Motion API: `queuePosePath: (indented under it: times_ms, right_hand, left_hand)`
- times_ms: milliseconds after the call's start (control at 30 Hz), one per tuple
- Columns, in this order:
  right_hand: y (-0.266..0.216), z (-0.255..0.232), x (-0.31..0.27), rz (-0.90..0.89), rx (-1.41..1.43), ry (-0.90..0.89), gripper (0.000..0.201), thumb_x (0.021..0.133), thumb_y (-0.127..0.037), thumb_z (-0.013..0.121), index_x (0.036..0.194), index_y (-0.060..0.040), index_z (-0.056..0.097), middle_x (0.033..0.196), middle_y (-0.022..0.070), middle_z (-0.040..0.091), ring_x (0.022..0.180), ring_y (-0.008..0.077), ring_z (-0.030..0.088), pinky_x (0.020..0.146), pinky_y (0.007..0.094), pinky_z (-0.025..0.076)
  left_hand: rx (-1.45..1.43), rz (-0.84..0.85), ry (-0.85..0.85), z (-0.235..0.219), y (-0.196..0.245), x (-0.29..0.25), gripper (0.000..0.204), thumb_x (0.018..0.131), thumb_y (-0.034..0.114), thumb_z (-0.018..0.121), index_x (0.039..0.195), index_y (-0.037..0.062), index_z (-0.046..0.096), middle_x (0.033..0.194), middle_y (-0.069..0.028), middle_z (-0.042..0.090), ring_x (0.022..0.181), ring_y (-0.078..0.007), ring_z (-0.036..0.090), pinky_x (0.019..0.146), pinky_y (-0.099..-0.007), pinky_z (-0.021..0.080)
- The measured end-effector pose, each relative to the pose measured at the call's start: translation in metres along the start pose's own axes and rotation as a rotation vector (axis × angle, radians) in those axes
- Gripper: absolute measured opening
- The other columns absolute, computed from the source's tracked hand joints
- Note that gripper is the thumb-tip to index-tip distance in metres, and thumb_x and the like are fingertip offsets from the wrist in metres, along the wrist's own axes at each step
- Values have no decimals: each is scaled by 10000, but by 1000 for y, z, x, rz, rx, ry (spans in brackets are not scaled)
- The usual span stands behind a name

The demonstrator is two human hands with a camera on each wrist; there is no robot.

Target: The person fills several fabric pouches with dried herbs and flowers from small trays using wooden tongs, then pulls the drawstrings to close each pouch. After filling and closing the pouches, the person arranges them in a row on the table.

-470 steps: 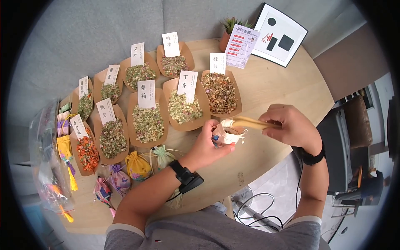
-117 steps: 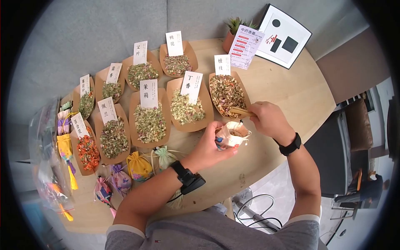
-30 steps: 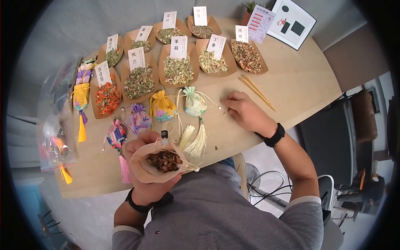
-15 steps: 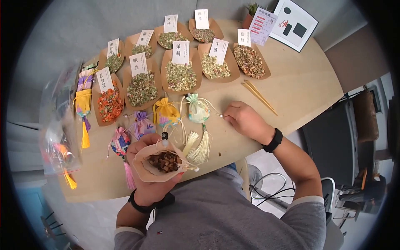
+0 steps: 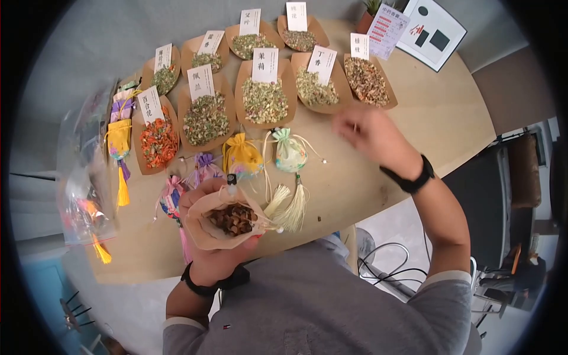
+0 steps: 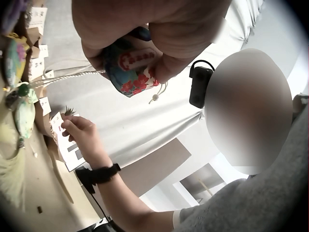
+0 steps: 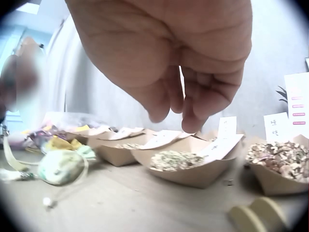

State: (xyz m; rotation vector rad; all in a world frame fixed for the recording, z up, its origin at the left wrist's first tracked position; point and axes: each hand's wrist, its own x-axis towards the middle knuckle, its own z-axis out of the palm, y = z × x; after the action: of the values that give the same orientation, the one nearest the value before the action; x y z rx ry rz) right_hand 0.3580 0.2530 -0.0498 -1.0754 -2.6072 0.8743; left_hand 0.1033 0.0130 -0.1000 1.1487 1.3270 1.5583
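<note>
My left hand (image 5: 220,261) grips a pale drawstring pouch (image 5: 200,228) near my body. Its mouth is spread wide, showing brown chopped herb pieces (image 5: 232,219) inside. In the left wrist view the pouch (image 6: 131,72) has a dark blue side with red flowers. My right hand (image 5: 378,139) hovers over the table in front of the paper trays. Its fingers (image 7: 195,118) hang bent downward, with a gap to the thumb and nothing visible between them. Wooden tongs (image 7: 256,216) lie on the table below it, hidden by the hand in the head view.
Several labelled paper trays of dried herbs, such as the orange flower tray (image 5: 158,142), stand along the back. Between them and me lie a green tasselled pouch (image 5: 291,152) and a yellow pouch (image 5: 244,155). A plastic bag (image 5: 89,201) is at left, a picture frame (image 5: 431,32) at back right.
Earlier, my right hand held the tongs by the rightmost tray; they were then laid down. The pouch came toward my body. In the last half second my right hand rose off the table.
</note>
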Motion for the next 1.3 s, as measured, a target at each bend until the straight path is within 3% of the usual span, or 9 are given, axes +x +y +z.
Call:
queuePosePath:
  times_ms: [67, 200, 367, 500, 633, 767, 1033, 1100, 1300]
  right_hand:
    - [-5, 22, -36, -278, 174, -184, 254, 850, -20, 739, 1096, 0, 682, 1013, 162, 683, 883, 324, 667, 786, 394, 535]
    - [-13, 67, -85, -295, 153, -227, 247, 852, -40, 743, 1090, -8, 686, 968, 136, 658, 895, 335, 650, 775, 409, 533]
    - [-10, 100, -94, -364, 38, -114, 169, 861, -81, 744, 1000, -22, 669, 921, 130, 626, 877, 331, 631, 772, 417, 521]
    - [-19, 83, -79, -371, -42, -108, 133, 865, -48, 739, 962, -24, 651, 910, 122, 633, 849, 309, 635, 748, 396, 524]
    - [-74, 13, -59, -396, 265, 98, 158, 847, 36, 744, 953, -29, 648, 910, 100, 666, 770, 258, 656, 668, 343, 531]
    - [-117, -11, -44, -590, 233, 156, 246, 857, -40, 760, 1083, -33, 662, 925, 128, 653, 798, 308, 651, 693, 366, 524]
    - [-119, 15, -52, -451, 223, 135, 321, 885, -113, 757, 1173, -11, 656, 967, 171, 666, 848, 331, 675, 697, 388, 533]
    - [-116, 12, -57, -446, 194, 140, 341, 896, -112, 745, 1200, -4, 636, 968, 192, 669, 871, 351, 678, 727, 405, 536]
    - [-119, 7, -66, -479, 225, 9, 291, 907, -49, 671, 1191, -3, 631, 955, 203, 670, 874, 399, 658, 748, 434, 530]
  left_hand:
    - [64, 44, -20, -5, -4, 0, 866, 674, 226, 943, 1348, 39, 433, 1344, -115, 491, 1195, -207, 545, 1014, -371, 476]
    - [241, 149, -41, -4, -6, 2, 841, 667, 205, 946, 1328, 36, 455, 1343, -117, 492, 1200, -205, 546, 1009, -363, 479]
    - [43, -7, -32, 12, 2, 7, 761, 667, 147, 950, 1268, 43, 496, 1335, -127, 492, 1178, -187, 564, 947, -321, 514]
    - [314, 217, -206, 13, 1, 20, 734, 743, -16, 859, 1261, 93, 349, 1321, -122, 455, 1177, -175, 557, 973, -321, 516]
    - [-182, 196, -143, 30, -22, 19, 677, 766, 27, 851, 1264, 82, 395, 1294, -118, 483, 1165, -180, 555, 993, -339, 485]
    - [-147, 232, -192, 33, -22, 22, 698, 781, -16, 830, 1264, 80, 336, 1317, -118, 466, 1166, -161, 546, 997, -321, 489]
    - [-246, 322, -131, 34, 2, 23, 695, 847, 10, 771, 1353, 39, 297, 1391, -135, 451, 1275, -189, 530, 1057, -360, 470]
    - [-250, 248, -319, 27, 23, 21, 668, 876, -32, 675, 1397, 82, 272, 1390, -119, 386, 1252, -168, 466, 1103, -372, 384]
    - [-248, 167, -327, 6, 48, 6, 452, 968, 44, 627, 1368, 31, 415, 1201, -79, 563, 1062, -126, 565, 942, -310, 463]
